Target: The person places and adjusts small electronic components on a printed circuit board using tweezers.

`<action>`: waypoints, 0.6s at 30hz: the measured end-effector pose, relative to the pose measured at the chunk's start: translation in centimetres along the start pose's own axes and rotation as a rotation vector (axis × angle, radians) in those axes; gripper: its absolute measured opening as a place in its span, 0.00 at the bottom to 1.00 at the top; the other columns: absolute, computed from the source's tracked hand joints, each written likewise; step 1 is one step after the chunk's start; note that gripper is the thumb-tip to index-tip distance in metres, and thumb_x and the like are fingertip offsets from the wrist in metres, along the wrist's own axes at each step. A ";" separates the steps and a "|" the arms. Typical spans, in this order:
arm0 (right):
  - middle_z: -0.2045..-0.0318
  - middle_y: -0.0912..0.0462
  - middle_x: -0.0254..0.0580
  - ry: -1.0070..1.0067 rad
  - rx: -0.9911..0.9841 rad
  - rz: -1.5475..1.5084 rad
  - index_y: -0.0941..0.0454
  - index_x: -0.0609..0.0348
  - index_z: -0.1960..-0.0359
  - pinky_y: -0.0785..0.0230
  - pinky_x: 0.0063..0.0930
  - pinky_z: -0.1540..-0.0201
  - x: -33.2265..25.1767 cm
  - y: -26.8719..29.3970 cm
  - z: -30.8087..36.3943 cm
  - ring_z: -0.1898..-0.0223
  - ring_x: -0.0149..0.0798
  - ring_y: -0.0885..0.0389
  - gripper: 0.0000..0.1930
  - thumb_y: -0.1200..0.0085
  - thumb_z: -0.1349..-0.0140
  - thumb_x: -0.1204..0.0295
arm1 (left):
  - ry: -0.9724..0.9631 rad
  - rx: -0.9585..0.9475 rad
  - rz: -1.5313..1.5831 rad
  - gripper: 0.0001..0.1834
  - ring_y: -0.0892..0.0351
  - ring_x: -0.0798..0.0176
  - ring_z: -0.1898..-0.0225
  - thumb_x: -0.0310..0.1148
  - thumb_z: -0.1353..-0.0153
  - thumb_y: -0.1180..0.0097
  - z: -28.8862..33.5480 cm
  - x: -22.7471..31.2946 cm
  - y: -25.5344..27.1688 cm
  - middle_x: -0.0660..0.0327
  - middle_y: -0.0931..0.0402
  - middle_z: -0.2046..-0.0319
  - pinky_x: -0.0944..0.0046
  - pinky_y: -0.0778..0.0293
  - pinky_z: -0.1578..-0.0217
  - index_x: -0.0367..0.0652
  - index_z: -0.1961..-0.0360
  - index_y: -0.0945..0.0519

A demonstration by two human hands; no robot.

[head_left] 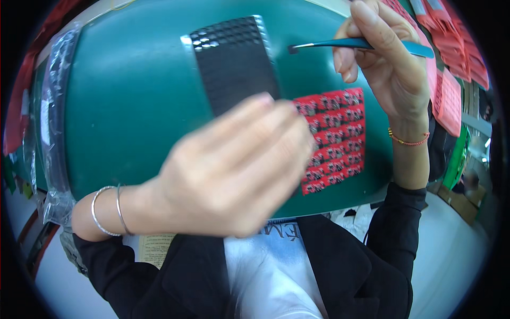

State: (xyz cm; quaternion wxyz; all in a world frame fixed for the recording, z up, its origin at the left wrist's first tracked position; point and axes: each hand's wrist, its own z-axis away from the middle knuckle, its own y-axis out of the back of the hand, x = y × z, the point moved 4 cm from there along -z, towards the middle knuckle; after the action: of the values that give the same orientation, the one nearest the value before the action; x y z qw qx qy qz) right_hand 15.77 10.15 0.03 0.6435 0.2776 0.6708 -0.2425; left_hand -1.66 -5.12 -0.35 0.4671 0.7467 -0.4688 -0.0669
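Observation:
My right hand [390,58] is closed on blue tweezers [366,44], held level over the green mat. At their tip is a small dark piece [292,49]. A sheet of black parts [239,74] lies left of the tip, with clear strips along its sides and a shiny row at its far end. My left hand [241,165], smeared by motion, covers the near end of the black sheet and the left edge of a red sheet [340,141]. That red sheet carries rows of small dark and silvery pieces. What the left fingers hold, if anything, is hidden.
A green mat [133,95] covers the work table. Clear plastic packaging [56,122] lies along its left edge. Stacked red sheets [451,48] stand at the far right, and a pink-red sheet [449,103] hangs near the right edge.

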 end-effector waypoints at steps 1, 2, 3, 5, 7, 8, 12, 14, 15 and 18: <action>0.71 0.17 0.50 -0.029 0.033 0.017 0.28 0.63 0.60 0.23 0.21 0.69 0.6 1.1 1.5 0.76 0.31 0.18 0.15 0.57 0.19 0.63 | -0.020 -0.104 0.073 0.18 0.14 0.45 0.48 0.35 0.44 0.33 -0.6 1.4 -0.6 0.47 0.16 0.50 0.48 0.17 0.46 0.35 0.55 0.13; 0.71 0.17 0.50 -0.035 0.044 0.022 0.28 0.63 0.60 0.23 0.21 0.69 0.9 1.5 2.7 0.76 0.31 0.18 0.15 0.57 0.19 0.63 | -0.042 -0.210 0.139 0.20 0.15 0.45 0.46 0.38 0.43 0.34 -1.0 2.5 -1.2 0.47 0.16 0.48 0.46 0.20 0.42 0.37 0.53 0.13; 0.72 0.15 0.48 -0.078 0.102 -0.046 0.26 0.63 0.62 0.21 0.22 0.71 1.1 1.9 3.8 0.74 0.32 0.15 0.14 0.50 0.22 0.64 | -0.074 -0.320 0.130 0.24 0.21 0.46 0.38 0.42 0.42 0.35 -0.9 3.4 -2.2 0.47 0.20 0.42 0.43 0.27 0.34 0.39 0.47 0.15; 0.72 0.15 0.47 -0.147 0.178 -0.107 0.25 0.62 0.63 0.20 0.24 0.73 1.7 2.9 6.8 0.73 0.35 0.12 0.12 0.46 0.24 0.65 | -0.109 -0.411 0.075 0.25 0.24 0.46 0.35 0.43 0.41 0.35 -1.3 3.2 -3.5 0.47 0.22 0.39 0.44 0.30 0.33 0.41 0.46 0.16; 0.72 0.15 0.48 -0.157 0.191 -0.121 0.26 0.62 0.64 0.19 0.24 0.72 1.7 3.4 9.4 0.73 0.36 0.12 0.12 0.46 0.24 0.66 | -0.164 -0.507 0.004 0.25 0.29 0.47 0.31 0.43 0.40 0.37 -1.4 2.2 -4.6 0.49 0.26 0.35 0.44 0.34 0.30 0.44 0.43 0.18; 0.72 0.15 0.49 -0.165 0.196 -0.142 0.26 0.62 0.65 0.19 0.25 0.72 1.8 3.6 10.7 0.72 0.37 0.12 0.13 0.46 0.24 0.66 | -0.212 -0.528 0.006 0.23 0.28 0.47 0.31 0.43 0.39 0.37 -1.7 1.4 -4.6 0.50 0.26 0.35 0.44 0.33 0.30 0.46 0.45 0.18; 0.73 0.14 0.52 -0.216 0.214 -0.142 0.26 0.64 0.66 0.18 0.26 0.72 2.6 3.1 14.0 0.74 0.37 0.12 0.12 0.46 0.24 0.70 | -0.144 -0.528 0.162 0.23 0.26 0.47 0.33 0.38 0.47 0.31 -2.8 -0.6 -3.5 0.53 0.23 0.38 0.43 0.29 0.33 0.45 0.50 0.15; 0.72 0.14 0.50 -0.279 0.275 -0.148 0.26 0.65 0.67 0.18 0.25 0.71 2.8 2.3 14.8 0.73 0.37 0.12 0.11 0.44 0.26 0.72 | -0.126 -0.471 0.167 0.23 0.20 0.46 0.39 0.35 0.51 0.29 -2.9 0.0 -4.1 0.52 0.19 0.44 0.46 0.22 0.39 0.42 0.52 0.15; 0.72 0.14 0.49 -0.281 0.287 -0.149 0.25 0.65 0.66 0.18 0.25 0.71 2.8 1.9 15.1 0.72 0.37 0.11 0.11 0.43 0.26 0.72 | -0.088 -0.367 0.136 0.22 0.18 0.47 0.42 0.34 0.51 0.28 -2.6 0.3 -4.6 0.52 0.19 0.47 0.48 0.19 0.44 0.41 0.53 0.15; 0.72 0.14 0.47 -0.288 0.306 -0.109 0.24 0.66 0.66 0.17 0.24 0.70 2.9 1.2 15.4 0.69 0.37 0.09 0.10 0.41 0.27 0.72 | -0.028 -0.224 0.109 0.21 0.15 0.51 0.53 0.30 0.52 0.28 -3.1 1.3 -5.1 0.54 0.19 0.56 0.57 0.14 0.57 0.38 0.55 0.14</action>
State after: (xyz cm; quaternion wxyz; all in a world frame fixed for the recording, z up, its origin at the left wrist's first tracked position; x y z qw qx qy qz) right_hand 27.74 0.64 -3.63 0.6689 0.2978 0.5414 -0.4132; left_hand 3.94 -3.51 -2.11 0.5440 0.6622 -0.5048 -0.1038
